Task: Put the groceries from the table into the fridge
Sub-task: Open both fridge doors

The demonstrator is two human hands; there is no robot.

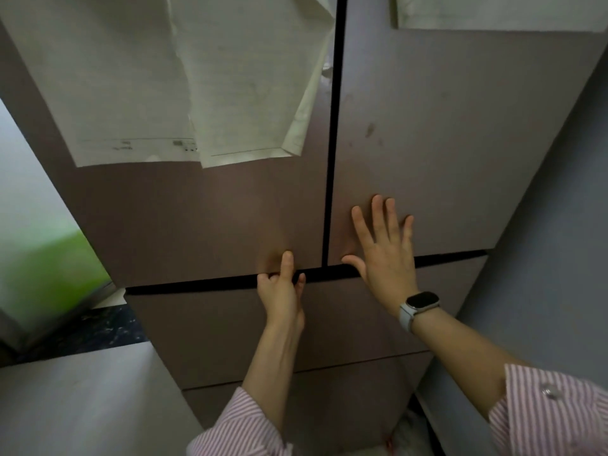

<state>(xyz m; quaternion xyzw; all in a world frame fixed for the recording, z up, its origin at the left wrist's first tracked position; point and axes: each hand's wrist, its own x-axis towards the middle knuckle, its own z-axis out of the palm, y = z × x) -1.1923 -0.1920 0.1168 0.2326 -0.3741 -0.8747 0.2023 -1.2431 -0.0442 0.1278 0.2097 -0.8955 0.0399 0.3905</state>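
Both upper fridge doors look shut, no groceries in sight. My left hand hooks its fingers under the left door's bottom edge at 6 o'clock; right hand lies flat, fingers spread, on the right one. Guessing I pull next.

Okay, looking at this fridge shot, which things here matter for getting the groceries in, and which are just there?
Part of the job:
- left fridge door, left hand with fingers hooked into the gap under its lower edge
- right fridge door, right hand flat on it
- both doors look closed

Just there:
- papers on the left door
- lower drawers
- wristwatch
- dark countertop
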